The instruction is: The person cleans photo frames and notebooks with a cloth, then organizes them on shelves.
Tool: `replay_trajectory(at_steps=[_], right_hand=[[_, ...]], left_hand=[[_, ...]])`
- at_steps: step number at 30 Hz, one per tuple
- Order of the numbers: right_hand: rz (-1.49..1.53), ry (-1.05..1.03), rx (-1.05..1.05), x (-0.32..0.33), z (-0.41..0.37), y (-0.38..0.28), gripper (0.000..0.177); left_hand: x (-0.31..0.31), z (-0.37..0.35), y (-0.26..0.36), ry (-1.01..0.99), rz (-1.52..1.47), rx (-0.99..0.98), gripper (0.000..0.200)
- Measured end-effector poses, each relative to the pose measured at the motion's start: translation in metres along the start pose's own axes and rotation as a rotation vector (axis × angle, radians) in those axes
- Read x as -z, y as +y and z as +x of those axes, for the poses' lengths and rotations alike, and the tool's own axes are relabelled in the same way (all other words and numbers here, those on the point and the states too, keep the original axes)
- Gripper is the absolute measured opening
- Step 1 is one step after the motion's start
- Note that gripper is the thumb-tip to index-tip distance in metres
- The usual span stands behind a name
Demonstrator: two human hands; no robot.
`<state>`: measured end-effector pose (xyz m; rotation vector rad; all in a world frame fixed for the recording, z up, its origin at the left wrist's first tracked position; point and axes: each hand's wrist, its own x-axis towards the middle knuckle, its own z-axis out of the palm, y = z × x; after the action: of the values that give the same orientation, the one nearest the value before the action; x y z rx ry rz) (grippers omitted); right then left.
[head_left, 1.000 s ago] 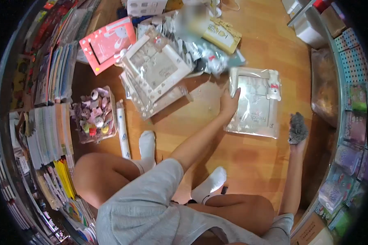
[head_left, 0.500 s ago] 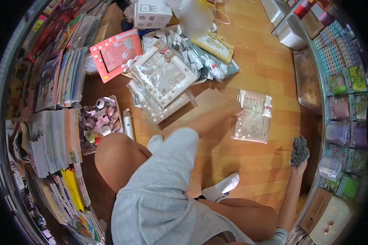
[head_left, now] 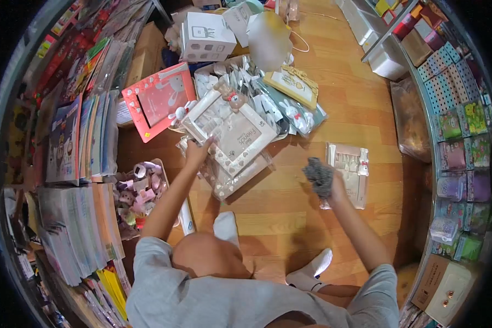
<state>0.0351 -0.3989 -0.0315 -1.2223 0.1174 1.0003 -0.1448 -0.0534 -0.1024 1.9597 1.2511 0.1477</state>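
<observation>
My left hand (head_left: 200,151) grips the lower left edge of a white photo frame (head_left: 240,143) with a bear figure at its top, in clear plastic. This frame rests on another wrapped frame (head_left: 232,188). My right hand (head_left: 337,188) is closed on a grey fuzzy cloth (head_left: 318,177), held over the left side of a separate wrapped frame (head_left: 355,177) on the floor. A pink frame with a rabbit (head_left: 161,90) lies at the left of the pile, and a yellow frame (head_left: 291,87) lies at its upper right.
Shelves of books (head_left: 76,224) line the left, beside a box of small pink items (head_left: 142,191). A white box (head_left: 208,35) stands behind the pile. Shelves with packaged goods (head_left: 456,156) and a plastic bag (head_left: 410,120) are on the right.
My left hand has moved from the separate frame at the right to the bear frame on the left. My right hand has brought the grey cloth in from the far right.
</observation>
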Motion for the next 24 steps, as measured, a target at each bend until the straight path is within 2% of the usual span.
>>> replay_trajectory(at_steps=[2, 3, 5, 6, 8, 9, 10, 12, 14, 15, 16, 17, 19, 20, 21, 24], right_hand=[[0.053, 0.053, 0.096, -0.037, 0.009, 0.016, 0.023], [0.052, 0.054, 0.08, -0.049, 0.011, 0.022, 0.023], [0.109, 0.081, 0.209, -0.067, 0.019, 0.022, 0.02], [0.097, 0.08, 0.207, -0.076, 0.027, 0.019, 0.02], [-0.099, 0.313, 0.546, -0.093, 0.035, 0.02, 0.021], [-0.159, 0.335, 0.548, -0.109, 0.028, 0.01, 0.023], [-0.166, 0.345, 0.536, -0.121, 0.028, 0.012, 0.023], [-0.427, 0.333, 0.679, -0.14, 0.031, 0.021, 0.026], [-0.632, 0.115, 0.857, -0.149, 0.041, 0.049, 0.035], [-0.836, 0.044, 0.883, -0.155, 0.044, 0.061, 0.039], [-1.038, -0.029, 0.903, -0.158, 0.046, 0.071, 0.044], [-1.037, -0.013, 0.9, -0.156, 0.049, 0.078, 0.044], [-1.276, -0.041, 1.054, -0.154, 0.05, 0.084, 0.043], [-1.274, -0.021, 1.042, -0.15, 0.055, 0.081, 0.043], [-1.254, 0.04, 1.106, -0.15, 0.059, 0.065, 0.041], [-1.17, 0.289, 1.197, -0.158, 0.077, 0.018, 0.036]], left_hand=[[-0.019, -0.016, 0.022, 0.169, -0.362, 0.086, 0.056], [-0.016, -0.017, 0.022, 0.168, -0.356, 0.101, 0.056], [-0.013, -0.019, 0.026, -0.062, -0.878, 0.211, 0.044], [-0.012, -0.022, 0.033, -0.06, -0.89, 0.217, 0.044], [-0.012, -0.036, 0.038, -0.043, -1.172, 0.142, 0.035], [-0.027, -0.029, 0.017, -0.072, -1.317, 0.188, 0.03], [-0.027, -0.036, 0.021, -0.078, -1.317, 0.205, 0.03], [-0.026, -0.049, 0.029, -0.207, -1.596, 0.207, 0.028], [-0.024, -0.054, 0.032, -0.287, -1.58, 0.217, 0.029], [-0.02, -0.059, 0.04, -0.384, -1.497, 0.297, 0.028], [-0.023, -0.068, 0.052, -0.382, -1.47, 0.257, 0.029], [-0.026, -0.076, 0.064, -0.378, -1.444, 0.217, 0.031], [-0.037, -0.088, 0.066, -0.394, -1.333, 0.153, 0.032], [-0.04, -0.091, 0.065, -0.395, -1.229, 0.09, 0.034], [-0.04, -0.097, 0.062, -0.419, -1.217, 0.11, 0.034], [-0.035, -0.106, 0.06, -0.718, -0.731, 0.06, 0.039]])
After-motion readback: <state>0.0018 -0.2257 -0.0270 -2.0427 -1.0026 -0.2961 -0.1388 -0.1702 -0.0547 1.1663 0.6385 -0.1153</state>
